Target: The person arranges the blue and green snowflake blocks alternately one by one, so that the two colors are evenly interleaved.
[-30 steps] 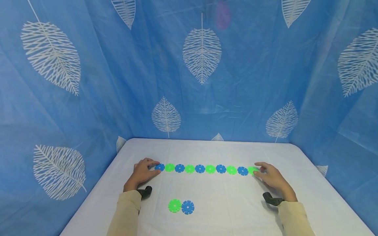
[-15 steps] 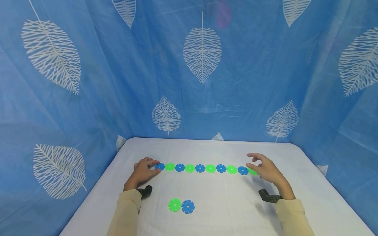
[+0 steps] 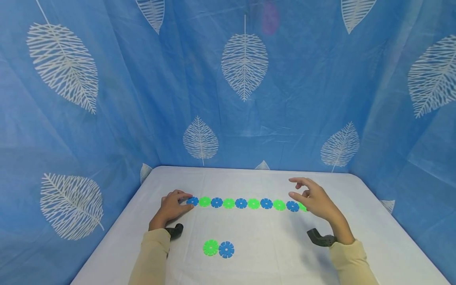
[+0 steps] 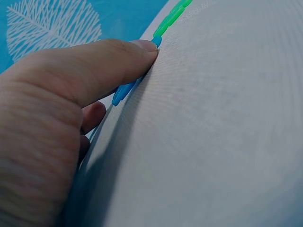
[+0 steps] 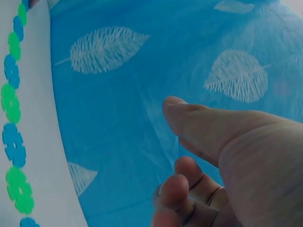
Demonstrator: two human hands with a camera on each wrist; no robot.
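A long row of notched plastic interlocking discs, blue and green by turns, crosses the white table. My left hand [image 3: 171,206] holds the blue disc [image 3: 192,201] at the row's left end, thumb on the near edge and index finger on the far edge. In the left wrist view, the thumb [image 4: 102,64] covers part of that blue disc [image 4: 124,92]. My right hand [image 3: 317,200] is raised over the right end with thumb and fingers apart, nothing between them. It partly hides the last green disc [image 3: 302,207]; a blue disc [image 3: 293,206] lies beside that one.
Nearer the front of the table [image 3: 270,253], a green disc [image 3: 210,247] and a blue disc [image 3: 226,249] lie side by side. A blue curtain [image 3: 292,99] with white leaf prints surrounds the table's back and sides.
My right hand has let go of the green disc at the right end, risen and shifted left, its fingers spread wider. The left hand and the row have stayed in place.
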